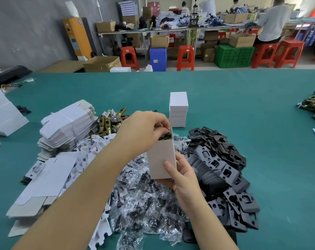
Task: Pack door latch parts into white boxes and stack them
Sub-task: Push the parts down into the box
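Open white box (161, 159): upright, held above the bench (243, 98), mouth up, over the bagged screws.
Right hand (184, 179): curled round the lower right of the box, thumb flat on the near face, fingers behind and under.
Left hand (144, 130): at the mouth of the box, fingertips pinching dark latch parts (164, 135) at the rim; exact grip partly hidden.
Stack of closed boxes (178, 110): on the bench just behind the held box, apart from it, top one slightly askew.
Black plates (223, 170): loose heap, right of the hands.
Bagged screws (145, 204): clear packets in a pile, under and near the forearms.
Brass latches (110, 123): small pile behind the left hand, beside the flat boxes.
Flat boxes (68, 129): unfolded white blanks, stacked at left; more lying nearer, grey side partly showing.
White inserts (91, 147): notched card pieces, scattered between flat boxes and screws.
More brass parts (313, 105): far right edge of the bench.
Red stools (185, 57), green crate (234, 55): on the floor beyond the bench.
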The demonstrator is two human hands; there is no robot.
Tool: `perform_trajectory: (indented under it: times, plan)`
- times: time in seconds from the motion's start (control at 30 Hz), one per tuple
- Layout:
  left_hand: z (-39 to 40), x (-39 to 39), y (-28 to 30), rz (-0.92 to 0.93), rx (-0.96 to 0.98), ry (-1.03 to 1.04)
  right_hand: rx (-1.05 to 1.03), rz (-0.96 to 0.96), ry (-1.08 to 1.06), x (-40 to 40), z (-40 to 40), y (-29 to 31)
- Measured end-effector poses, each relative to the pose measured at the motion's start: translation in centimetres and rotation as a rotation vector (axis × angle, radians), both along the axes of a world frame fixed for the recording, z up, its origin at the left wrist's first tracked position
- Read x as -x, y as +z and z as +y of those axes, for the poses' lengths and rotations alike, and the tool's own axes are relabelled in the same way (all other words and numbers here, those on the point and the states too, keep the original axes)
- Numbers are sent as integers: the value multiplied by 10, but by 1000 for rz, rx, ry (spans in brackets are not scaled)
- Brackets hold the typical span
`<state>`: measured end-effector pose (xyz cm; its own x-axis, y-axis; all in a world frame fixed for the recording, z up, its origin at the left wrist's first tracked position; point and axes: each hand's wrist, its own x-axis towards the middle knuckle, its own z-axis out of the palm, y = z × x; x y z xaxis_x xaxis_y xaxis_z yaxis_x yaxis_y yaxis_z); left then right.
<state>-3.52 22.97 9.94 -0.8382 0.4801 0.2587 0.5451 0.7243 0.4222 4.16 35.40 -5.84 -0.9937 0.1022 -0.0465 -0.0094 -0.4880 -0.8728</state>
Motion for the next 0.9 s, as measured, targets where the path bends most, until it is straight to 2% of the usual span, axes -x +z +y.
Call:
perform_trajectory:
  times: [0.1,0.33,0.63,0.9]
  plan:
    - [2,1,1,-34,16,3,-7,1,6,0,-1,1]
    - [6,3,-3,-112,-80,-1,7,6,2,0,-1,0]
    - [4,-1,-8,33,247,-14,-1,-1,-4,0,-2,0]
    - [-8,-8,-7,17,119,-26,-6,-3,-4,0,-2,0]
